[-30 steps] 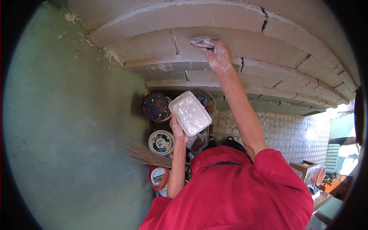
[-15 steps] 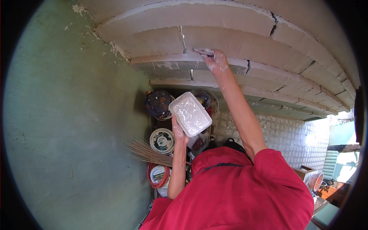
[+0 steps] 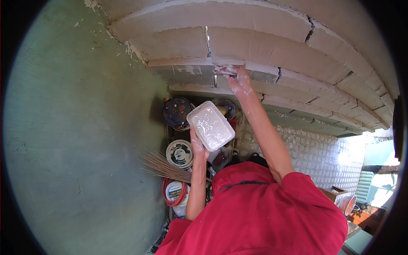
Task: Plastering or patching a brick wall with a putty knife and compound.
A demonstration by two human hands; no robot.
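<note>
Steadily, your left hand (image 3: 199, 146) grips the lower-left side of a rectangular tub (image 3: 211, 125) of white paste, held ahead of your torso; likely weighty and slick, it favors support from beneath. Your right hand (image 3: 241, 80) pinches a probably stiff, paste-smeared spreader (image 3: 224, 69) at the pale ledge (image 3: 182, 62), below its spot a second ago.

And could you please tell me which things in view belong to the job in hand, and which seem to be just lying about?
In use:
- container of white paste, in the left hand
- smeared reddish tool, in the right hand
- pale blockwork, by the tool

Apparently just lying about:
- twig broom
- dark-topped bucket
- white-lidded tub
- red coil
</note>
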